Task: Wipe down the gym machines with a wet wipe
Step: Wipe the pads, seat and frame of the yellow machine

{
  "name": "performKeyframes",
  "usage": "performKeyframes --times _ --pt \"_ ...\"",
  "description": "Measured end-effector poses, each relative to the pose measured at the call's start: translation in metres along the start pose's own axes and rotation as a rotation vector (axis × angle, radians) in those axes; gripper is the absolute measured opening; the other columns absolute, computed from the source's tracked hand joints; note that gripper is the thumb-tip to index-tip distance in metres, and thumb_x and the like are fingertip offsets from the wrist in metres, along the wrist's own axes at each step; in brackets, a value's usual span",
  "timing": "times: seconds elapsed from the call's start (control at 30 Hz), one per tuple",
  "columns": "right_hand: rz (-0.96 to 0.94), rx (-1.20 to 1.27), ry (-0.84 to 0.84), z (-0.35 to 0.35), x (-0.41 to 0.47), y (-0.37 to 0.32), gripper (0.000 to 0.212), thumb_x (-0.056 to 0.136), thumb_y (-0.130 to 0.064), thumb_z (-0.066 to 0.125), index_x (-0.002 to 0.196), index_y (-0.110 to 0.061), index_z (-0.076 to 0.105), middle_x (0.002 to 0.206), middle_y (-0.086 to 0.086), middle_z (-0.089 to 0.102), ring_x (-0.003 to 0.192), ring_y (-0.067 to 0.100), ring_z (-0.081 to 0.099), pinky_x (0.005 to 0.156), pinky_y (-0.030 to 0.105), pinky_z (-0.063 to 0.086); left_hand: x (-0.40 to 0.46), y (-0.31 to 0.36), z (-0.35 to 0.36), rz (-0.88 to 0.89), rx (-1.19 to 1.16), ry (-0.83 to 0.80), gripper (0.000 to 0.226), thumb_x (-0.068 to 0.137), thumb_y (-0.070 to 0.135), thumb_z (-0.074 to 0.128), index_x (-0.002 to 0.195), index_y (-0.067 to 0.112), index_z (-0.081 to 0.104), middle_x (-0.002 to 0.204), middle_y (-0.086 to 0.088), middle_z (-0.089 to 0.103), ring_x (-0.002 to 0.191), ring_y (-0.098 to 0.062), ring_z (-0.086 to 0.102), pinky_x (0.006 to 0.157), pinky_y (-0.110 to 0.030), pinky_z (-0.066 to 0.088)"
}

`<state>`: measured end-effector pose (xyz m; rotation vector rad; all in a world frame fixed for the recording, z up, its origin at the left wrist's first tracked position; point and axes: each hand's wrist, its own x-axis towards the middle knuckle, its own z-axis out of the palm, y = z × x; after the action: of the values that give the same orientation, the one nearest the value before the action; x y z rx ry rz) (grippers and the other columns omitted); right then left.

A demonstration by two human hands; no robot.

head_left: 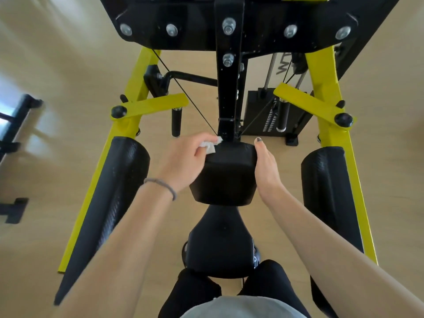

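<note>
Left hand (183, 159) curled round white wet wipe (210, 146), wipe under fingertips on black back pad (226, 173) upper left edge; right hand (266, 166) flat, fingers straight against pad's right side

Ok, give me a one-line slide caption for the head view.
Left hand wipes the black chest pad with a wet wipe while the right hand steadies it.

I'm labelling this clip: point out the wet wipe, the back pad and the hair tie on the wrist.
wet wipe (210, 146), head view, white fold below the fingers
back pad (226, 177), head view, middle of its black top
hair tie (165, 185), head view, band across the left wrist
</note>
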<state>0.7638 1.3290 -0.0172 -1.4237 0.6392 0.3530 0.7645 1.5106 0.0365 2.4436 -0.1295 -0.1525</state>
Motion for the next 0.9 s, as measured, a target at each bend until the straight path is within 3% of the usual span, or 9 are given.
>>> performKeyframes --times 0.07,0.17,0.23,0.33,0.47,0.53,0.63,0.73,0.9 --pt "-0.004 -0.032 0.015 0.002 -0.002 -0.005 0.032 0.106 -0.051 0.040 0.100 -0.027 0.061 0.106 -0.004 0.069 0.102 0.012 0.063 0.076 0.025 0.043 0.024 0.012 -0.012 0.042 0.175 -0.186 0.038 0.103 0.009 0.041 0.129 0.023 0.064 0.103 0.000 0.061 0.074 -0.008 0.050 0.065 -0.012 0.039" --pt "0.003 -0.067 0.046 0.004 -0.002 -0.009 0.031 0.105 -0.054 0.042 0.102 -0.028 0.059 0.108 -0.002 0.070 0.105 0.017 0.065 0.084 0.031 0.045 0.064 0.018 -0.031 0.036 0.272 -0.535 0.032 0.100 0.017 0.047 0.124 0.024 0.067 0.120 0.001 0.065 0.108 -0.018 0.058 0.095 -0.031 0.047" --pt "-0.009 -0.085 0.075 0.007 -0.003 -0.012 0.032 0.104 -0.053 0.044 0.091 -0.028 0.058 0.101 -0.001 0.072 0.102 0.019 0.068 0.085 0.033 0.049 0.085 0.009 -0.039 -0.019 0.176 -0.709 0.025 0.094 0.018 0.052 0.108 0.023 0.071 0.121 -0.001 0.068 0.114 -0.019 0.061 0.104 -0.039 0.049" --pt "-0.017 -0.111 0.114 0.010 -0.005 -0.015 0.032 0.105 -0.053 0.043 0.088 -0.030 0.057 0.100 0.000 0.072 0.100 0.019 0.068 0.090 0.035 0.051 0.101 -0.005 -0.037 -0.172 -0.143 -0.908 0.022 0.096 0.012 0.049 0.099 0.017 0.070 0.118 -0.003 0.070 0.113 -0.017 0.063 0.100 -0.030 0.050" --pt "-0.048 -0.169 0.107 0.010 -0.004 -0.017 0.037 0.106 -0.053 0.040 0.091 -0.027 0.063 0.100 0.003 0.074 0.095 0.016 0.069 0.073 0.026 0.048 0.113 -0.026 -0.017 -0.179 -0.289 -1.050 0.025 0.102 0.021 0.053 0.120 0.013 0.068 0.118 -0.003 0.072 0.115 -0.018 0.065 0.100 -0.032 0.050" --pt "-0.034 -0.205 0.094 0.007 0.001 -0.018 0.036 0.106 -0.052 0.040 0.090 -0.027 0.061 0.095 0.000 0.072 0.089 0.012 0.067 0.070 0.023 0.046 0.121 -0.033 -0.005 -0.204 -0.335 -1.056 0.026 0.100 0.026 0.058 0.122 0.015 0.067 0.116 -0.005 0.072 0.110 -0.019 0.067 0.093 -0.033 0.054" --pt "-0.027 -0.260 0.026 0.000 0.015 -0.020 0.040 0.105 -0.053 0.042 0.097 -0.022 0.065 0.090 -0.003 0.072 0.089 0.014 0.068 0.072 0.027 0.049 0.131 -0.037 0.020 -0.125 -0.240 -0.912 0.017 0.096 0.027 0.064 0.110 0.019 0.070 0.105 -0.005 0.071 0.096 -0.018 0.068 0.079 -0.031 0.056" --pt "-0.089 -0.253 -0.011 -0.001 0.028 -0.022 0.047 0.104 -0.047 0.045 0.089 -0.011 0.072 0.089 0.007 0.074 0.086 0.021 0.067 0.082 0.036 0.051 0.139 -0.052 0.046 0.056 0.002 -0.777 0.005 0.094 0.028 0.066 0.094 0.024 0.070 0.102 -0.002 0.068 0.095 -0.017 0.064 0.088 -0.037 0.054" --pt "-0.104 -0.189 -0.126 -0.005 0.058 -0.021 0.034 0.104 -0.033 0.049 0.099 -0.011 0.074 0.104 0.006 0.074 0.106 0.020 0.067 0.103 0.040 0.048 0.146 -0.068 0.063 0.250 0.127 -0.636 0.010 0.090 0.026 0.070 0.089 0.019 0.063 0.086 0.004 0.063 0.073 -0.002 0.052 0.069 -0.023 0.038"
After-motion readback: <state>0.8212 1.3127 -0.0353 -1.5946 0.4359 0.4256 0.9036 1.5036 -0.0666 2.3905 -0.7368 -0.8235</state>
